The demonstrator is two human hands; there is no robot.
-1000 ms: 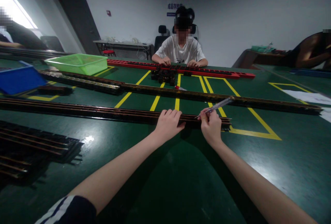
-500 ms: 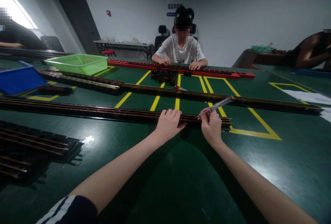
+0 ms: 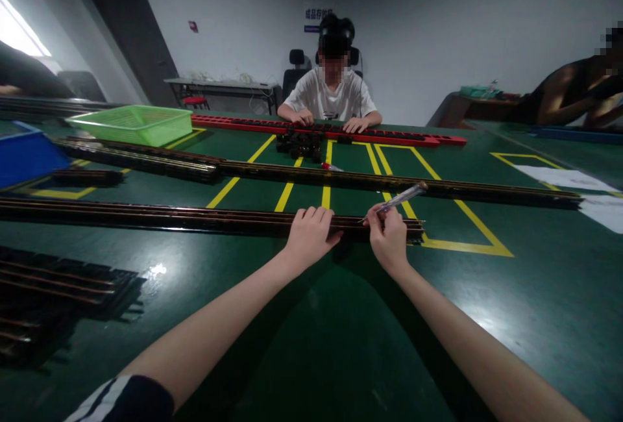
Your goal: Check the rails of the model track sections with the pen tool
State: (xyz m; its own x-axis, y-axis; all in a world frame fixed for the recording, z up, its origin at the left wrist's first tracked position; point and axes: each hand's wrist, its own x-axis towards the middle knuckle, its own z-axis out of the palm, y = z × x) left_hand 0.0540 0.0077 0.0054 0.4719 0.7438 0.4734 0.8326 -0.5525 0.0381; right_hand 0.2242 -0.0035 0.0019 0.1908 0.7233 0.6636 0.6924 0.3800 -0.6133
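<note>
A long dark rail strip (image 3: 204, 219) with copper-coloured lines lies across the table in front of me. My left hand (image 3: 309, 235) is wrapped over this strip, fingers on its far side and thumb on the near side. Close to the strip's right end, my right hand (image 3: 389, 237) pinches a screwdriver (image 3: 403, 197) with a clear handle. Its thin tip points down and left, at the top of the strip; whether it touches is too small to tell. The handle's end rises up to the right.
Beyond lies another long dark strip (image 3: 438, 187). Several dark strips (image 3: 63, 285) are stacked at near left. A green basket (image 3: 136, 124) and a blue bin (image 3: 26, 156) stand at far left. Opposite, a person (image 3: 331, 91) handles a red rail (image 3: 409, 139). Papers (image 3: 567, 177) lie at right.
The view has shifted slightly, so most things appear a little further left. Both hands keep their places on the strip, and the screwdriver stays in my right hand.
</note>
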